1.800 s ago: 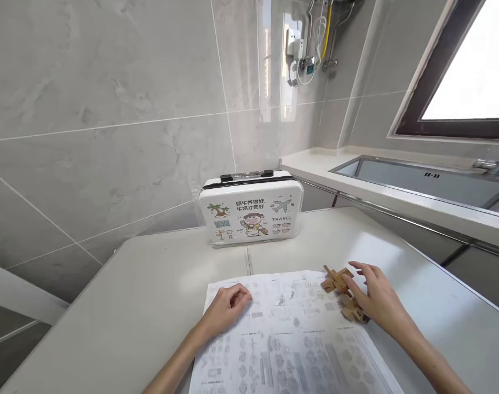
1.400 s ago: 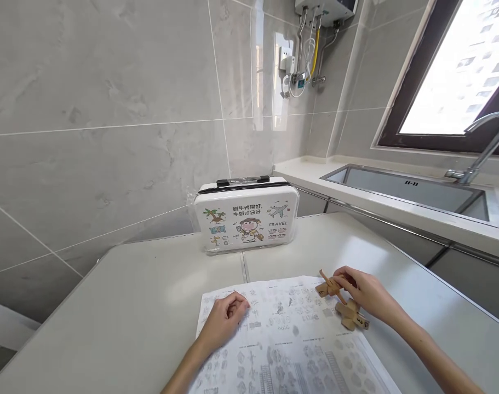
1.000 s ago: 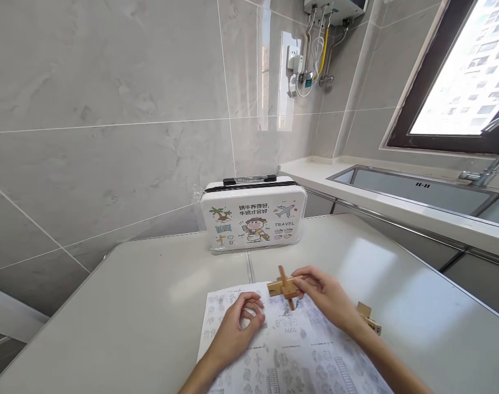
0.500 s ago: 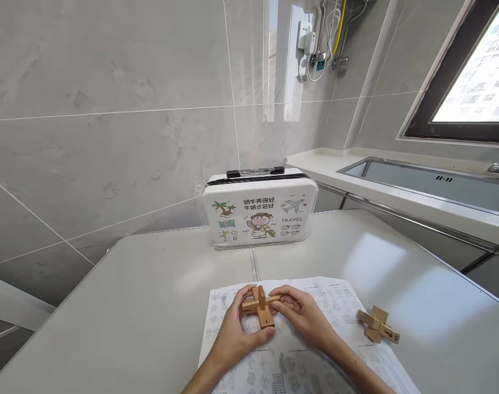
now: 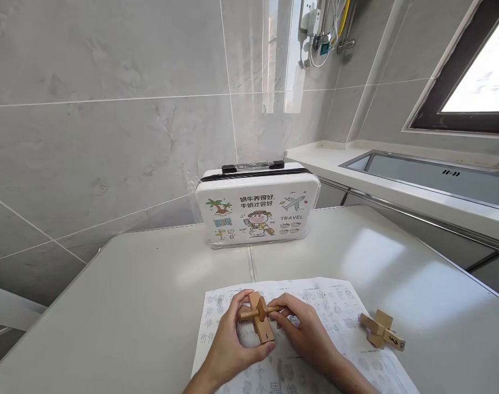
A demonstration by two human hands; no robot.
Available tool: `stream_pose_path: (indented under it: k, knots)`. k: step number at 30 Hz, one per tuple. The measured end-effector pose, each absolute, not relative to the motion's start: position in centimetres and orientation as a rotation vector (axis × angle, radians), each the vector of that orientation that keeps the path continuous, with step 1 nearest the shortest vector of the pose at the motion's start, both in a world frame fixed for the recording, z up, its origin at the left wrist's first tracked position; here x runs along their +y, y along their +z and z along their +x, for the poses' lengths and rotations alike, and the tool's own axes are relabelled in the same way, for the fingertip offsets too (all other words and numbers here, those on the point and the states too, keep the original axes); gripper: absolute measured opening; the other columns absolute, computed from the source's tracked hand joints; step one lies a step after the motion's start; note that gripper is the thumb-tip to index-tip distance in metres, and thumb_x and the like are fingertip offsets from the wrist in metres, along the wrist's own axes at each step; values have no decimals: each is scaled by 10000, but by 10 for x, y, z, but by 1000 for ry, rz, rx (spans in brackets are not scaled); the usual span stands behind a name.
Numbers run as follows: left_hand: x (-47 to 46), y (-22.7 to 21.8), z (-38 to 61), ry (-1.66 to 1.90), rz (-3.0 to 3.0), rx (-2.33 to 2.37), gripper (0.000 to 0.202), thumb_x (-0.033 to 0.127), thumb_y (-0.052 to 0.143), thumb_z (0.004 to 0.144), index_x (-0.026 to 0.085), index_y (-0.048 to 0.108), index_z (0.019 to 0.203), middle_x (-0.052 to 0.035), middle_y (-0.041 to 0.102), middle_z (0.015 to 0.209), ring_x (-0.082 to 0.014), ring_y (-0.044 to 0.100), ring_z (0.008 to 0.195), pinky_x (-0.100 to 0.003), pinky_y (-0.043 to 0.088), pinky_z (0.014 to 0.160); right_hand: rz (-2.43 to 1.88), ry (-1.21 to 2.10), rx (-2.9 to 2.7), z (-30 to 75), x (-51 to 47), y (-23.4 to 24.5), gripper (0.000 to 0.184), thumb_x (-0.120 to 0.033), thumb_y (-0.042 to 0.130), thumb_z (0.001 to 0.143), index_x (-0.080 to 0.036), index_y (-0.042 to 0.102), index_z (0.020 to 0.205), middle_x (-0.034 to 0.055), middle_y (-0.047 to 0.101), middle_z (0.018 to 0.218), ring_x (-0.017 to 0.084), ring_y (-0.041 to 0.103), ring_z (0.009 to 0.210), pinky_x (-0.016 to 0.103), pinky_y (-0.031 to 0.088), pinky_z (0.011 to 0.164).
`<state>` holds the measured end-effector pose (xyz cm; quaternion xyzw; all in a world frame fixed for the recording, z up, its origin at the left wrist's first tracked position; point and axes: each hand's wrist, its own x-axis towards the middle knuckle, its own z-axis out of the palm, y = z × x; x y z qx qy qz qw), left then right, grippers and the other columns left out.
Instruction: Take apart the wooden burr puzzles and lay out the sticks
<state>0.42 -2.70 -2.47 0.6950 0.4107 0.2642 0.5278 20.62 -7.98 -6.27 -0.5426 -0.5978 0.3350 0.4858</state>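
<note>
A wooden interlocking puzzle (image 5: 262, 323) of crossed blocks is held above a printed sheet, one block marked with a short stroke. My left hand (image 5: 228, 345) grips its long block between thumb below and fingers above. On the other side, my right hand (image 5: 300, 328) pinches the end of a thin round rod (image 5: 274, 308) that runs crosswise through the puzzle. The rod's other end sticks out toward my left palm. To the right, a second wooden puzzle (image 5: 381, 329) with a "3" on one block rests by the sheet's edge.
The printed sheet (image 5: 327, 298) with small diagrams lies on the white table (image 5: 150, 306). A white cartoon suitcase (image 5: 257, 213) in clear plastic stands at the back against the tiled wall. At the right is a counter with a sink (image 5: 430, 175).
The puzzle has turned slightly in my hands, so the numbered block at its left is less visible and the rod's left end shows more. My view has tilted down slightly.
</note>
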Motion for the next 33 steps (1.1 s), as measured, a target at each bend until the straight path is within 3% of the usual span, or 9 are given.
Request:
stream_pose_path:
  k: [8,15,24,28,33]
  knots:
    - [-27,-24,3,627,1650,981,861,283,896,666,310,485,1422,-109,614,1414,-355,592,1309,-473,497,1085,-1334,841,-1430,205,-81,-56,139,-316,590,999,-260,717,1016,41,759,1000,211,684,844,306,514,753]
    - [-24,-28,1,648,1613,927,839,267,874,673,283,490,1418,-111,606,1412,-335,577,1319,-435,484,1103,-1293,931,-1408,204,-80,-57,156,-346,600,1000,-240,705,1044,21,743,798,197,672,707,308,508,690]
    - [-23,-34,-1,681,1570,887,904,410,915,687,260,487,1469,-133,614,1390,-340,575,1312,-457,437,1154,-1186,1054,-1294,199,-81,-56,312,-533,636,979,-226,670,1026,44,745,797,213,720,703,340,593,680]
    - [-27,-35,-1,675,1558,902,962,486,901,724,280,436,1541,-143,530,1491,-360,515,1386,-470,409,1188,-1131,1165,-1232,194,-82,-54,369,-597,633,961,-230,632,1005,48,753,815,232,747,737,362,611,705]
    - [-35,-41,1,743,1566,871,921,579,811,806,335,367,1575,-124,324,1618,-359,414,1472,-467,415,1188,-1050,1256,-1187,189,-83,-54,370,-597,652,953,-231,604,982,42,759,815,227,752,760,335,592,700]
